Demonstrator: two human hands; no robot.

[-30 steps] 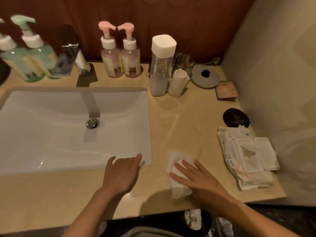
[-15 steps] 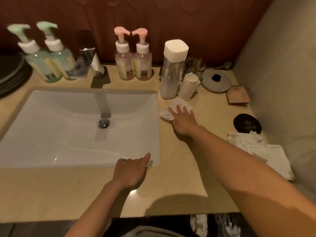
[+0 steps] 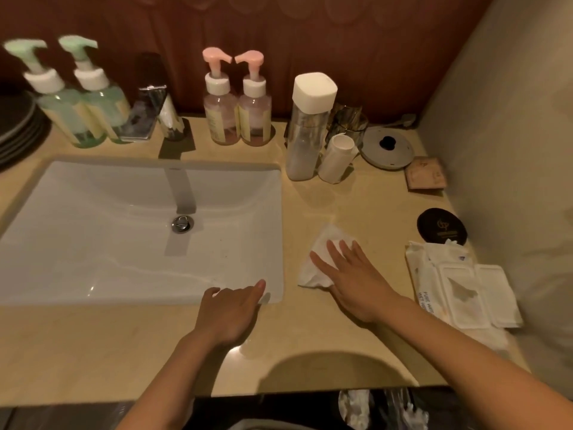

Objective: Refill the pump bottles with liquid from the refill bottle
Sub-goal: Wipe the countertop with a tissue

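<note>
since half a second ago my right hand [image 3: 353,280] has dragged the wipe [image 3: 322,259] back from beside the refill bottle [image 3: 310,128] to mid-surface [image 3: 356,200]. that bottle stands capped at the back, just right of the pink pump bottles [image 3: 237,116]. it looks clear, stiff and probably slick, so i'd take it round the middle. right fingers [image 3: 336,252] lie straight, pressing the wipe. left hand [image 3: 229,311] rests flat at the sink [image 3: 93,212] corner, holding nothing.
</note>
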